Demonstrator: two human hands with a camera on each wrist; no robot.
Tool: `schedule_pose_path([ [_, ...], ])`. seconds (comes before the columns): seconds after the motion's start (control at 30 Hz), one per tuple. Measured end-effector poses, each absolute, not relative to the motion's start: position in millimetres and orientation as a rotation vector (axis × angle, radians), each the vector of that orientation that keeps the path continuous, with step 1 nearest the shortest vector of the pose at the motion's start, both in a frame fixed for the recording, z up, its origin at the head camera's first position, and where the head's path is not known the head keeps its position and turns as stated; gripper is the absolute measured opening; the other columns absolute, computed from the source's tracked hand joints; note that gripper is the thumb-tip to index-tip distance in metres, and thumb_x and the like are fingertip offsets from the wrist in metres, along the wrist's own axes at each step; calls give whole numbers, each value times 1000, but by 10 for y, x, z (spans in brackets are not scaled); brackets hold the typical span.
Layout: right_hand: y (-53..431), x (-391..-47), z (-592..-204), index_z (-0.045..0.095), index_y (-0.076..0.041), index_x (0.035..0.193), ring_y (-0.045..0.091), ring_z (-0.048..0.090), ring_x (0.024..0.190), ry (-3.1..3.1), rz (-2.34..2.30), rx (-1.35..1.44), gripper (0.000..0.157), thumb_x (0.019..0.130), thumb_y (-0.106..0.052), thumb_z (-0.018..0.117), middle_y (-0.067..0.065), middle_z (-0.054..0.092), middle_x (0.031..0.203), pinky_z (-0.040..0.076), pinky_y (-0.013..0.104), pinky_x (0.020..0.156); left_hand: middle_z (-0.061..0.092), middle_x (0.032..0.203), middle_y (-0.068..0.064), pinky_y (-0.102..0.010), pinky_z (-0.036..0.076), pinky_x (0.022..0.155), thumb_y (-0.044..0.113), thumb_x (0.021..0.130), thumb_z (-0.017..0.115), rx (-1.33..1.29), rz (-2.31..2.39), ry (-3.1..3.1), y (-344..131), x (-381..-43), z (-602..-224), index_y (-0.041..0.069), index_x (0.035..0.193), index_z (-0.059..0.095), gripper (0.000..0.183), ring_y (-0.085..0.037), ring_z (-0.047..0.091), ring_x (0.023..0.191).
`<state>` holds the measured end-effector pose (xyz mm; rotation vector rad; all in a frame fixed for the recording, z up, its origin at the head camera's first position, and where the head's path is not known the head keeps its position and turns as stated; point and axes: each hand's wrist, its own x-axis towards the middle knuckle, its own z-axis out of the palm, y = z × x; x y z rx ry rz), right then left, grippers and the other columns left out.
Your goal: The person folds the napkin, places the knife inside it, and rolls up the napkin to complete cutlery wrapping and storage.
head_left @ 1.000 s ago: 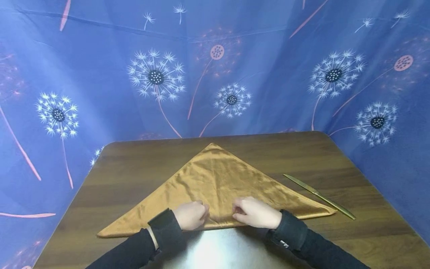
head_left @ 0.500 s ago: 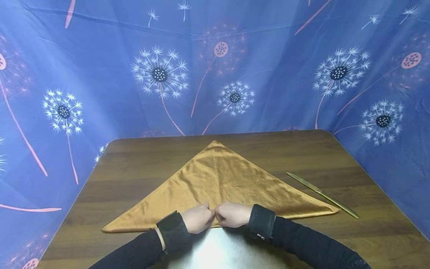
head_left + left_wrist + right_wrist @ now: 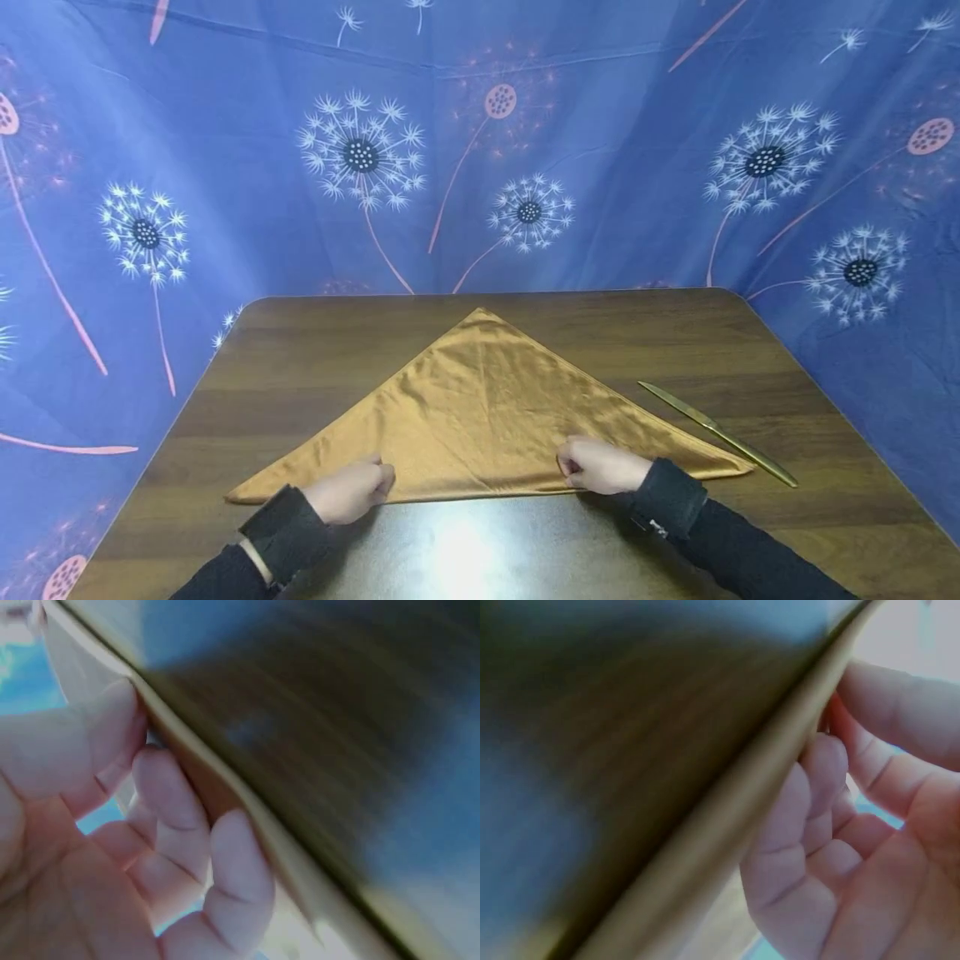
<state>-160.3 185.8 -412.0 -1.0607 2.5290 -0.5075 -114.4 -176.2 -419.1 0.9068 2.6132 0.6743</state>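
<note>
A shiny golden-brown cloth napkin point(image 3: 480, 400) lies folded in a triangle, its point away from me and its long edge towards me. My left hand point(image 3: 351, 490) rests on the left part of that long edge, fingers curled. In the left wrist view, the thumb and fingertips point(image 3: 240, 847) touch the cloth edge point(image 3: 217, 769). On the right part of the edge rests my right hand point(image 3: 603, 467), also curled. The right wrist view has its fingertips point(image 3: 780, 810) against the cloth edge point(image 3: 727, 817). Neither wrist view shows cloth pinched between thumb and fingers.
A gold table knife point(image 3: 720, 433) lies slanted to the right of the napkin, its handle end near the napkin's right corner. The brown wooden table point(image 3: 300, 350) has rounded back corners. A blue dandelion-print curtain point(image 3: 630, 125) hangs behind and around it.
My hands came together at the middle of the napkin's long edge, then slid apart along it, left hand leftward and right hand rightward. Napkin and knife stay in place.
</note>
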Motion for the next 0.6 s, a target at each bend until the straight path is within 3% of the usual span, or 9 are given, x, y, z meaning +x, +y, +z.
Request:
schedule_pose_path([
  [0.33,2665,-1597,-4137,43,-10,69,7,31,62,2559,-628,-862,24,76,-5,65,-2,35,71,27,22,54,32,63,6,-23,27,52,1,79,58,641,663,2725,-2532,-1029,-4224,11,68,41,23,-7,29,59],
  [0.6,3124,-1674,-4150,44,-9,68,3,32,54,2572,-625,-769,23,74,-7,67,-8,36,62,26,21,49,35,61,2,-25,27,50,0,76,62,265,680,2707,-2883,-996,-4249,8,68,42,23,-12,32,55],
])
